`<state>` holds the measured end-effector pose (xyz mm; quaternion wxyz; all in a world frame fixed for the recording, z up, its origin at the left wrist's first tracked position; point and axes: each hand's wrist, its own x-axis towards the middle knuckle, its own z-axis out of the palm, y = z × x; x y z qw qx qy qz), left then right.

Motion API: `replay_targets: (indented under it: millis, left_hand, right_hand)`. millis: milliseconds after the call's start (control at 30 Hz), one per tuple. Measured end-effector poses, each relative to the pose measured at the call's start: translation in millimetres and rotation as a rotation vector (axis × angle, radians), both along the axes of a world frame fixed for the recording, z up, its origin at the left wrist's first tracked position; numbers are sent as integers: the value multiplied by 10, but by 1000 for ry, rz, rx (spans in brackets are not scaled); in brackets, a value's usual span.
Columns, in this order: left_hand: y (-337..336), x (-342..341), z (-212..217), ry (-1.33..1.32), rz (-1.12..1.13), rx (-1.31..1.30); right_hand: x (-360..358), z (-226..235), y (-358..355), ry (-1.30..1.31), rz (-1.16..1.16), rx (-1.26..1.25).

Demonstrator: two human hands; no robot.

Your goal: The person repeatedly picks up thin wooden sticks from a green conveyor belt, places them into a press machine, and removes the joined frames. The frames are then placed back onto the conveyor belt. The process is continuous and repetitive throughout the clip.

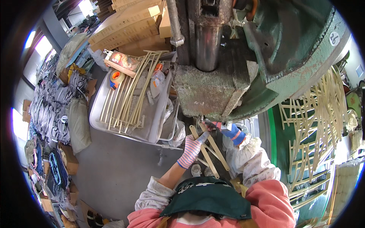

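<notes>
My left hand (190, 151), in a pink-and-white striped glove, is closed around a cream flat bar (208, 157) with rounded ends. A second cream bar (219, 152) lies beside it, with thinner crosspieces between them. The bars slant down toward me from beneath the head of a green press (213, 93). My right hand (232, 133), in a blue glove with a red band, is at the bars' upper end, close under the press head. Its fingers are curled and partly hidden, so what they pinch cannot be made out.
Left of the press stands a pale tub (154, 131) carrying cream metal frames (133, 95), a tape roll (116, 78) and a printed bag (122, 62). Cardboard boxes (125, 28) are stacked behind. Many cream frames (319, 114) pile up at the right. Bundled grey parts (57, 102) line the far left.
</notes>
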<state>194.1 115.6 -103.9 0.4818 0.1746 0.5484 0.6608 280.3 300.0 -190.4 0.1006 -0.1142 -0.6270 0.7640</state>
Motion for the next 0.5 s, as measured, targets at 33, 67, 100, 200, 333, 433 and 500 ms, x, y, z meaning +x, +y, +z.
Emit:
replay_targets:
  millis: [33,67,100,200,333,433,500]
  left_hand:
    - [-10,-12,-4,13,12,14]
    - [-6,-16,-6,21,4,-19]
    - [-11,-19,-3,0,-8,61]
    - [0,-28,30,33,-18,41]
    - [4,-12,115,96,-23,56]
    - [-31,-22,161,131,-33,18]
    - [-64,-38,165,124,-21,-11]
  right_hand:
    - [-3,22,-21,3,-66,107]
    - [-6,44,-16,1,-62,-64]
    - [7,51,-22,135,-2,-305]
    - [1,0,44,-1,125,-17]
    - [-116,-259,91,-251,123,342]
    - [-208,-398,61,-351,39,498]
    - [-188,-370,6,-446,-50,424]
